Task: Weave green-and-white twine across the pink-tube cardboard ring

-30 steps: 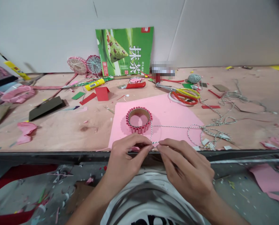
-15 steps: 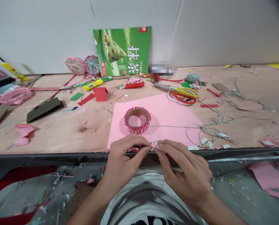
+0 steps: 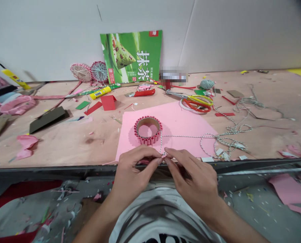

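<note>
Both hands meet at the table's front edge, fingertips close together over a grey-and-white twisted string (image 3: 161,140). My left hand (image 3: 135,170) pinches the string between thumb and forefinger. From the other side my right hand (image 3: 192,172) pinches it too; the string's end is mostly hidden by the fingers. The string runs up to the right side of a ring (image 3: 148,140) of short pink paper tubes set around a brown cardboard band. That ring lies on a sheet of pink paper (image 3: 183,121), just beyond my hands.
Right of the paper lies a loose tangle of string (image 3: 233,136). Scissors (image 3: 197,103), a red utility knife (image 3: 141,92) and a yellow glue stick (image 3: 100,92) lie farther back. A green printed card (image 3: 131,57) leans on the wall beside string-wound discs (image 3: 99,71). Paper scraps litter table and floor.
My right hand has moved left, its fingertips now close against my left fingertips, and less of the string's end shows. The ring and pink sheet stay where they were.
</note>
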`<control>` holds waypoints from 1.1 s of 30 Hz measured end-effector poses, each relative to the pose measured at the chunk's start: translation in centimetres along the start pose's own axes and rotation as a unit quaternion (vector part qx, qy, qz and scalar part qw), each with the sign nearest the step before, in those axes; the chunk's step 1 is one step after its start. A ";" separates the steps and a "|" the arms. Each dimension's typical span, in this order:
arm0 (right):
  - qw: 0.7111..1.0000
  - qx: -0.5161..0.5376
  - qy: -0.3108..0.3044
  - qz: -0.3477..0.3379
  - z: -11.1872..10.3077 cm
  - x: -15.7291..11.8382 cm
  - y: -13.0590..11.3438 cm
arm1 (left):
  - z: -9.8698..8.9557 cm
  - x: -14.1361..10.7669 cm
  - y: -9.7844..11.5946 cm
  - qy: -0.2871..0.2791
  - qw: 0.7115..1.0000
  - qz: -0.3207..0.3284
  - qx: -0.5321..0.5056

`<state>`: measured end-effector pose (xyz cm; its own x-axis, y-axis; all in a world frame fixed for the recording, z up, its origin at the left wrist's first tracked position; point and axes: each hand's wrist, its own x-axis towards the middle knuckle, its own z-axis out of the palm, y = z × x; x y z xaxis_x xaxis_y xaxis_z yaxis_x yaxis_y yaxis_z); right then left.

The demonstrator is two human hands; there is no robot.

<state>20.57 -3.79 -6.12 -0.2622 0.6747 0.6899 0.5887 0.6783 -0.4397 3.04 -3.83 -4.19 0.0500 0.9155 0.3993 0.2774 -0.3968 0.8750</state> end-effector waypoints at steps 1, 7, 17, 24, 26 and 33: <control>1.000 -0.002 0.001 -0.006 0.0 0.0 0.0 | 0.0 0.0 0.0 -0.001 1.000 -0.001 0.001; 0.999 -0.032 0.020 -0.011 0.4 0.1 0.3 | -0.1 0.0 -0.2 -0.013 1.000 -0.007 0.001; 0.996 0.087 -0.032 -0.004 0.4 0.0 0.6 | -0.1 -0.1 -0.4 -0.008 1.000 0.006 -0.003; 0.936 0.247 -0.139 0.209 -0.9 1.7 0.5 | -0.1 0.0 -0.7 -0.020 0.998 0.054 0.016; 0.886 0.321 -0.177 0.285 -1.3 2.2 0.8 | 0.0 0.0 -0.8 -0.024 0.996 0.077 0.028; 0.747 0.473 -0.235 0.405 -2.1 4.1 1.4 | 0.2 -0.2 -0.6 -0.018 0.988 0.135 0.074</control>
<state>21.92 -0.67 -2.70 -0.4836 0.8515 -0.2026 -0.0446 -0.2551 -0.9659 3.05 -3.74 -4.79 0.1751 0.7807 0.5998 0.3860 -0.6149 0.6877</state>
